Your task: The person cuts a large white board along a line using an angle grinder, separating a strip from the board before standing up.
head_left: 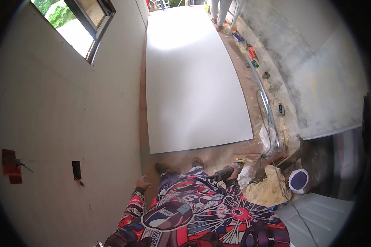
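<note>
In my right hand (pixel 235 168) is an angle grinder (pixel 223 173) with a dark body, its rear end pointing back toward my chest. A yellow disc (pixel 240 159) shows just beyond the hand. My left hand (pixel 142 182) hangs beside the pale wall at my left, holding nothing, with its fingers apart. Ahead of my feet a large white board (pixel 196 94) lies flat on the brown floor. Its near edge is a short way beyond my sandals.
Metal profiles (pixel 265 103) and a dark cable (pixel 259 99) run along the right wall. Near my right side are a cream sack (pixel 266 187) and a white-rimmed bucket (pixel 298 181). Another person's legs (pixel 221 14) stand at the far right. The left wall has a rectangular cutout (pixel 76 170).
</note>
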`<state>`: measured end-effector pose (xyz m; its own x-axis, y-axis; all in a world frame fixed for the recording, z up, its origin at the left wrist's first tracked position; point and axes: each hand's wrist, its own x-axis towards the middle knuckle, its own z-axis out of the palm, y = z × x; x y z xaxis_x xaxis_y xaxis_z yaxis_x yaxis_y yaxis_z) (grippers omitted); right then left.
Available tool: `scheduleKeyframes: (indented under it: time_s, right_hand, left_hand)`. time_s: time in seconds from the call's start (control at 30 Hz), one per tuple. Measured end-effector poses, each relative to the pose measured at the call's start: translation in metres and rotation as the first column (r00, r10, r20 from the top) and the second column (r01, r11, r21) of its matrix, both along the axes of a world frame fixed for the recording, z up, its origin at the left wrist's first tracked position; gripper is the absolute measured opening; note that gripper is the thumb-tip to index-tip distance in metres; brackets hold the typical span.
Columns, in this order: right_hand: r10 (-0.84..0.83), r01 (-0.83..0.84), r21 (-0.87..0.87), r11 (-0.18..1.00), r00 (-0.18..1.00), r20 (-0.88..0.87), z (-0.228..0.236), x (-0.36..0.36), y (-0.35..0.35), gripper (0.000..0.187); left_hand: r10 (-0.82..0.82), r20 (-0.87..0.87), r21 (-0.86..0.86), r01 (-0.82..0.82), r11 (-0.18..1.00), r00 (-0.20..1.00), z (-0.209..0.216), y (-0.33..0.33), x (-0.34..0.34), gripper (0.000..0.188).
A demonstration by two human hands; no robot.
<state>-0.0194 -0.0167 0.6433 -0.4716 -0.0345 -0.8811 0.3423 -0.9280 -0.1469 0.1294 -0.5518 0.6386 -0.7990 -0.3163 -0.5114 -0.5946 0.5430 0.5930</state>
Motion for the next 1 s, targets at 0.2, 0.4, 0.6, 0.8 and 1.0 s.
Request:
scheduleKeyframes:
  time_s: [0.2,0.4,0.6,0.8,1.0]
  right_hand:
    - [-0.034,0.034,0.015,0.999,0.999,-0.026,-0.015,0.004,0.012,0.025]
    - [-0.035,0.035,-0.015,0.999,0.999,0.01,-0.006,-0.005,-0.002,0.025]
    - [-0.024,0.024,-0.002,1.0,1.0,-0.014,-0.025,0.0,0.008,0.026]
    - [-0.029,0.031,0.043,0.999,0.998,-0.047,-0.038,-0.003,-0.005,0.03]
    - [-0.193,0.198,-0.101,0.975,0.98,0.054,-0.06,0.008,0.015,0.03]
  left_hand:
    - [0.029,0.153,0.048,-0.036,0.998,0.988,0.026,0.017,-0.022,0.068]
    - [0.065,0.207,0.043,-0.076,0.996,0.976,0.016,0.008,-0.009,0.066]
    - [0.066,0.214,0.13,-0.096,0.987,0.974,0.017,0.01,-0.008,0.063]
    - [0.099,0.239,0.172,-0.142,0.975,0.966,0.01,0.005,0.001,0.062]
    - [0.062,0.277,0.187,-0.117,0.975,0.959,0.03,0.015,-0.021,0.061]
